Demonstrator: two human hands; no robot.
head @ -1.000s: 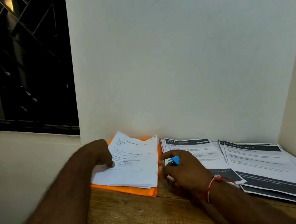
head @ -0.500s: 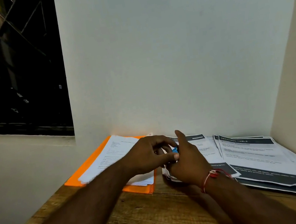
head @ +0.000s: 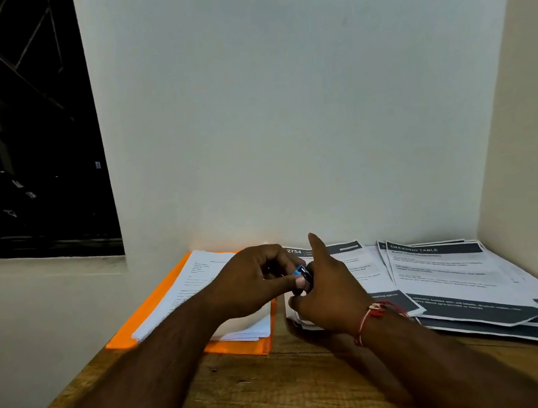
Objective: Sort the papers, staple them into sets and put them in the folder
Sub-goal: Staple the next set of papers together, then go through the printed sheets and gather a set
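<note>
— Orange flat folder (head: 126, 337): where is it seen?
— It is laid on the wooden counter (head: 268, 392) at the left, close against the white wall, and a stack of white printed sheets (head: 195, 282) is piled on it.
— And the small blue-and-black stapler (head: 300, 272)?
— It is held above the gap between the folder and the papers with dark header bands (head: 440, 270), which are fanned out over the right of the counter.
— By which hand is it gripped?
— By both. It is pinched by the thumb and curled fingers (head: 276, 254) of the left hand (head: 254, 281). The lower fingers of the right hand (head: 331, 295) are curled round it from the other side, with the index finger pointed upward. A red thread band (head: 374, 313) is worn on the right wrist.
— Is the nearest banded paper touched?
— It lies under the right hand; contact cannot be told.
</note>
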